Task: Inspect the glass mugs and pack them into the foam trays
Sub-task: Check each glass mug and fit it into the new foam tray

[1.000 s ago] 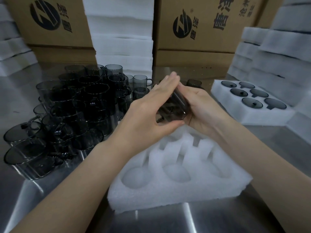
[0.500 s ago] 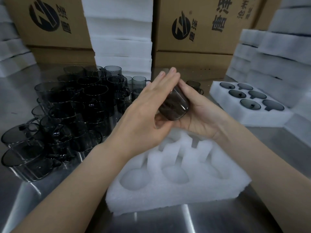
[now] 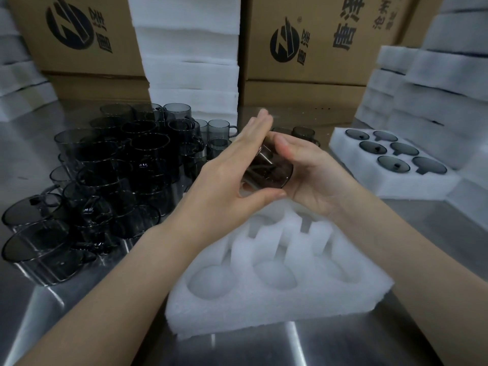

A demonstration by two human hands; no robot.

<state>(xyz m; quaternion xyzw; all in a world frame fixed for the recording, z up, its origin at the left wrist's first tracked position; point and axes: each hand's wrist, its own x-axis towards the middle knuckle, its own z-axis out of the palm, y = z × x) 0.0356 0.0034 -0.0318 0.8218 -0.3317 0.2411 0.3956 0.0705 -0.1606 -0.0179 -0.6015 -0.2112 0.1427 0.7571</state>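
The person holds one smoked glass mug (image 3: 269, 173) between both hands, in the air above the far part of the empty foam tray (image 3: 264, 310). The mug lies on its side, with its round end turned toward the camera; its handle cannot be made out. The left hand (image 3: 224, 180) has its fingers straight and laid flat against the left wall of the mug, and its thumb reaches under the glass. The right hand (image 3: 311, 175) cups the mug from the right, with the fingers curled over the top.

This looks like the inspection step, and no mug is yet in the near tray. To do it well, the person should probably turn the mug slowly between the palms so that the rim, wall, base and handle each face the light, and look for chips or cracks. The glass is smooth, so the right hand should carry the weight while the left hand only guides. After that the mug should go straight down into one round pocket, with its handle lined up to the slot.

On the left of the steel table (image 3: 435, 228) stands the pile of mugs (image 3: 111, 175), and at the far right lies a filled tray (image 3: 412, 187).
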